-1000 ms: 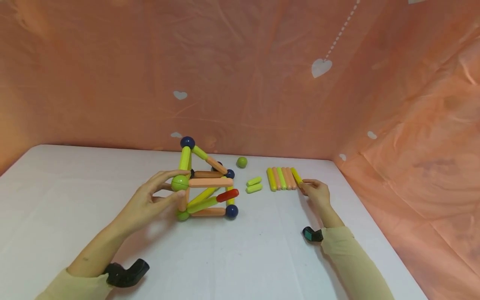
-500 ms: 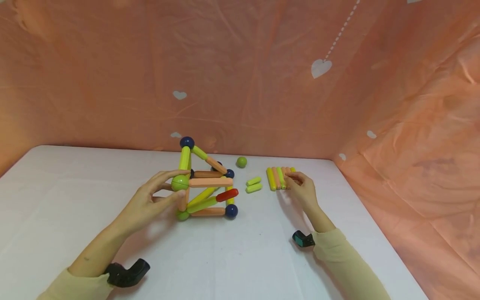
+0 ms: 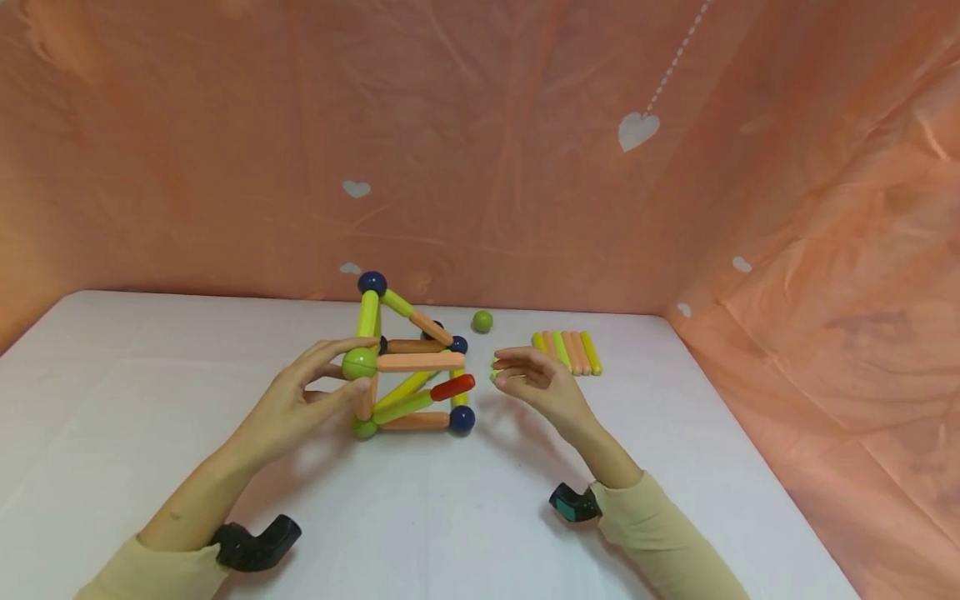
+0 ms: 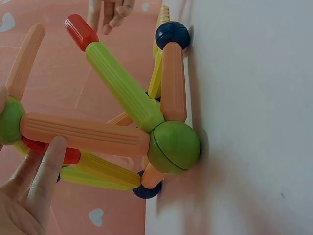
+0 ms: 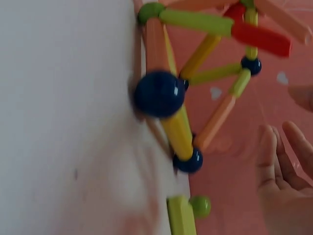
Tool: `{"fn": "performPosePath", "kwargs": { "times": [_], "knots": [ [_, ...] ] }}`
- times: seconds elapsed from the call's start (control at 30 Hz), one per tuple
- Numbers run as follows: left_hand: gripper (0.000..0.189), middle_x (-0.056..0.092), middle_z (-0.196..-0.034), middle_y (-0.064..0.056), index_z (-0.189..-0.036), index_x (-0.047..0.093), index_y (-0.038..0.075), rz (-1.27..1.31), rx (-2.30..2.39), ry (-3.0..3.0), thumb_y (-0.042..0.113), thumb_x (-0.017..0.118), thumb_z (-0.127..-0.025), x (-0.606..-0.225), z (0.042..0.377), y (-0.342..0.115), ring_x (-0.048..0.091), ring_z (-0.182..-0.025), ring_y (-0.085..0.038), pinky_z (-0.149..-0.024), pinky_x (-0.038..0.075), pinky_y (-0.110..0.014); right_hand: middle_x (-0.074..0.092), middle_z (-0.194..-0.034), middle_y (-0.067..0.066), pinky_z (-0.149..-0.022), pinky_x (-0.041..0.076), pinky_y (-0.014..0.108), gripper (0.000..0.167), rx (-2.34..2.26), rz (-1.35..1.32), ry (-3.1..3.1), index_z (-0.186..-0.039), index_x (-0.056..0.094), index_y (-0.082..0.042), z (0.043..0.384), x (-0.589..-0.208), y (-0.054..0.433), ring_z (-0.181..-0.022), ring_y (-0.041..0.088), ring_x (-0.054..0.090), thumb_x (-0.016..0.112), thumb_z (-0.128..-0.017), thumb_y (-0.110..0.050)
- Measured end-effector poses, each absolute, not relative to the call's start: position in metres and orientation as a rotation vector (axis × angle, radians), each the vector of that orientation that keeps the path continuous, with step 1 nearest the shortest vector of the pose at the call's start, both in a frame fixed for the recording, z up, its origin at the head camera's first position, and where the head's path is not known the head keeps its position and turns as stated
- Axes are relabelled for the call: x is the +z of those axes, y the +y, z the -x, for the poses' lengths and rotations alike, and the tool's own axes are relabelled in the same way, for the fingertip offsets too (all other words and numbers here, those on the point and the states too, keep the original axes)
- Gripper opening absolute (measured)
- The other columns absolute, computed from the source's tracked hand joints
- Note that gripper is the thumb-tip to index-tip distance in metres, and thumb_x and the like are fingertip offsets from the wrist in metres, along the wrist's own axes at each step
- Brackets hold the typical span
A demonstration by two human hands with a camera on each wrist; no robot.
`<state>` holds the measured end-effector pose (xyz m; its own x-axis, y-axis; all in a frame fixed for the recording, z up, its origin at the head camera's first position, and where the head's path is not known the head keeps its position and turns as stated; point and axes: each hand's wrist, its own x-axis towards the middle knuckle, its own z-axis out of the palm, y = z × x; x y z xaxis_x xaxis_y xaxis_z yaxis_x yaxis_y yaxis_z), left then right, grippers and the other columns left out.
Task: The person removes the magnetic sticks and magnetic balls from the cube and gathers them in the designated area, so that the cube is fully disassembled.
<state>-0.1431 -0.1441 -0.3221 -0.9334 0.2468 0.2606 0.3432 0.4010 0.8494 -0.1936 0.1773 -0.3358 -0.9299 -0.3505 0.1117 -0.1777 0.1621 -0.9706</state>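
A frame of coloured rods and balls stands on the white table. My left hand (image 3: 300,402) pinches its upper green ball (image 3: 360,363) between thumb and fingers. From that ball an orange rod (image 3: 422,362) points right, its far end free. Below it slants a light green rod (image 3: 403,407) with a red piece (image 4: 80,32) at its raised end. It rises from the lower green ball (image 4: 174,147). Right of the frame hovers my right hand (image 3: 547,390), fingers loosely bent and apart, nothing seen between them; it partly hides two short green rods (image 5: 181,215).
Several yellow, orange and green rods (image 3: 579,353) lie side by side at the back right. A loose green ball (image 3: 482,321) sits behind the frame. A dark blue ball (image 3: 372,283) tops the frame. Orange cloth (image 3: 480,150) hangs behind the table.
My right hand has left the yellow rod at the row's right end and moved left towards the frame. That rod now lies in line with the others. The left hand stays put.
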Motion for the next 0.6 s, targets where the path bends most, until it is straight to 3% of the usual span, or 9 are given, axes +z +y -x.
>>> {"fn": "performPosePath", "kwargs": {
  "times": [0.2,0.4,0.6],
  "knots": [
    [0.045,0.052,-0.129,0.002,-0.138,0.051,0.024,0.532,-1.582,-2.55,0.025,0.062,-0.094,-0.323,0.143,-0.144,0.058,-0.106,-0.025,-0.076,0.052,-0.027,0.061,-0.115,0.02,-0.086,0.051,0.022,0.044,-1.84,0.623,2.202,-0.124,0.056,0.006,0.187,-0.332,0.157,-0.096,0.011,0.062,0.071,-0.086,-0.009],
    [0.045,0.052,-0.129,0.003,-0.137,0.051,0.024,0.526,-1.578,-2.542,0.024,0.063,-0.094,-0.325,0.143,-0.144,0.059,-0.105,-0.023,-0.074,0.053,-0.027,0.065,-0.107,0.007,-0.075,0.052,0.021,0.04,-1.755,0.619,2.251,-0.12,0.061,-0.001,0.183,-0.33,0.14,-0.085,0.012,0.061,0.074,-0.084,-0.012],
    [0.045,0.052,-0.13,0.001,-0.137,0.051,0.024,0.534,-1.573,-2.544,0.025,0.063,-0.094,-0.325,0.145,-0.144,0.059,-0.106,-0.026,-0.076,0.052,-0.028,0.066,-0.107,0.017,-0.076,0.053,0.021,0.03,-1.782,0.675,2.229,-0.114,0.062,0.005,0.182,-0.331,0.13,-0.084,0.011,0.063,0.069,-0.087,-0.006]
  ]
}}
